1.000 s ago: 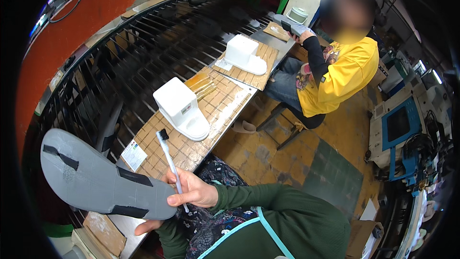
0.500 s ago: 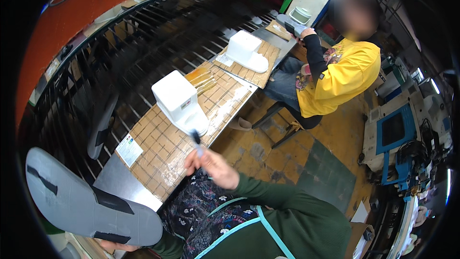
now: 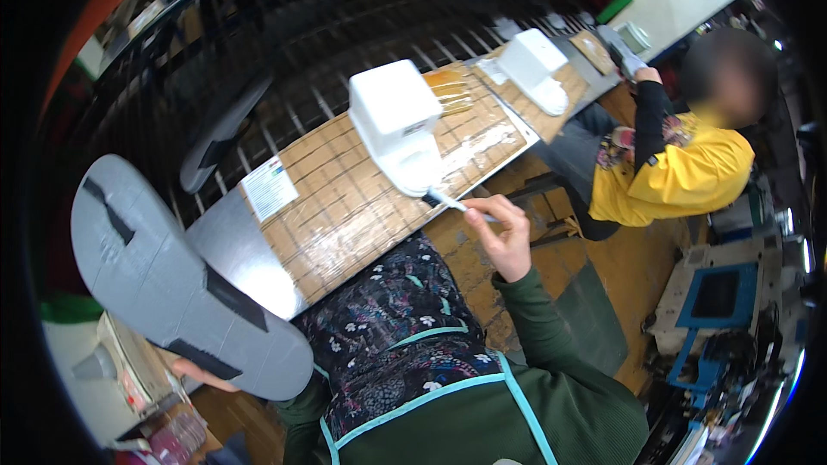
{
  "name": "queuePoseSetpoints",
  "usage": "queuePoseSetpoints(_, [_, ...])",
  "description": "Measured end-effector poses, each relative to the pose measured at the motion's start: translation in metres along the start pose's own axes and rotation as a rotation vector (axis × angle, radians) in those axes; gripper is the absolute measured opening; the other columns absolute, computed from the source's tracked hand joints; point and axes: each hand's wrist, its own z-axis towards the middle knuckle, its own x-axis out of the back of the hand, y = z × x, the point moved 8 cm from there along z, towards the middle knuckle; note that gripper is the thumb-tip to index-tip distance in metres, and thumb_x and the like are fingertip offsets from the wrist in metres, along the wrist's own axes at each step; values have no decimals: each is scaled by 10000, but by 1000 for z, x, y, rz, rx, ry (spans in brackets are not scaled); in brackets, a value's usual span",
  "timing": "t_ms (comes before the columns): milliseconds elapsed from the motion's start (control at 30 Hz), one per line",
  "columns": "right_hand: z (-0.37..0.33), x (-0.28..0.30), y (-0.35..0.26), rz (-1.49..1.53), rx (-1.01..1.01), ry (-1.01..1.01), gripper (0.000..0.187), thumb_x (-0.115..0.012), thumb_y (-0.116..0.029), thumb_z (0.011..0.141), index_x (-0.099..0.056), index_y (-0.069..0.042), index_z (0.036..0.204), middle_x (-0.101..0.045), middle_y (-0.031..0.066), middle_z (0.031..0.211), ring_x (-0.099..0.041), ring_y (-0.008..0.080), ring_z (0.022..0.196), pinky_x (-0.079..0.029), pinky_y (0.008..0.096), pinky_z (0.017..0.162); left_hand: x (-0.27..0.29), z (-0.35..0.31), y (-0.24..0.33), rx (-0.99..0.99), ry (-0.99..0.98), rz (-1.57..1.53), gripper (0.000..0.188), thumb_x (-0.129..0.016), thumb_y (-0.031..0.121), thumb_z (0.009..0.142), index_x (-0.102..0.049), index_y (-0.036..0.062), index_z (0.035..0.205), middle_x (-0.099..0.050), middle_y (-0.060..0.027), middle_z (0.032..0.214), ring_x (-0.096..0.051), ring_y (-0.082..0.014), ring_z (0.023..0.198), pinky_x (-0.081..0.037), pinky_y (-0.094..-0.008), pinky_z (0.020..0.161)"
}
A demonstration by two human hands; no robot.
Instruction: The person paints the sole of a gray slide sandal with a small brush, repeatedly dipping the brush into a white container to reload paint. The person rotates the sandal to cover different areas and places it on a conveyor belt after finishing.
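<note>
My left hand [image 3: 202, 375] grips a large grey shoe sole [image 3: 164, 267] with black patches; most of its fingers are hidden underneath. Between the pinched fingers of my right hand [image 3: 504, 237] is a small brush [image 3: 448, 201] with a pale handle and dark bristles. The bristles are at the rounded front lip of a white dispenser pot [image 3: 392, 103]; whether they touch it I cannot tell. That pot stands on a cardboard sheet [image 3: 336, 241] covered in clear film.
A rack of dark bars [image 3: 319, 103] runs behind the bench, with another grey sole [image 3: 220, 138] on it. A second white pot [image 3: 532, 65] stands farther along. To the right sits a co-worker in a yellow top [image 3: 689, 172], holding a grey sole. A machine [image 3: 719, 293] stands at far right.
My right hand has moved the brush to the front lip of the near white pot. The grey sole in my left hand shows higher, and the whole view has shifted and turned.
</note>
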Motion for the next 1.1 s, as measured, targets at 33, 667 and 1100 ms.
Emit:
queuePoseSetpoints(33, [2, 0, 0, -34, 20, 23, 145, -683, -104, 863, -708, 12, 946, -667, 97, 809, -606, 157, 720, -479, 282, 674, 1, -2, -1, 5, 16, 2, 644, -532, 515, 899, -445, 98, 1382, -459, -110, 1407, -488, -261, 1219, -460, -467, 964])
queuePoseSetpoints(667, [42, -7, -4, -650, 243, 100, 61, -736, -179, 782, -728, -184, 842, -594, -34, 735, -525, 133, 631, -245, 347, 707, -24, -28, -35, 459, -852, -427, 760, -447, 595, 931, -322, 69, 1464, -395, -129, 1467, -434, -316, 1288, -353, -475, 1075])
queuePoseSetpoints(1100, [55, -21, 4, -695, 341, 35, 87, -735, -163, 772, -718, -185, 855, -562, -31, 730, -528, 151, 641, -259, 373, 726, -8, -30, -59, 467, -582, -262, 763, -430, 620, 925, -311, 107, 1476, -436, -144, 1431, -499, -344, 1223, -434, -489, 1004])
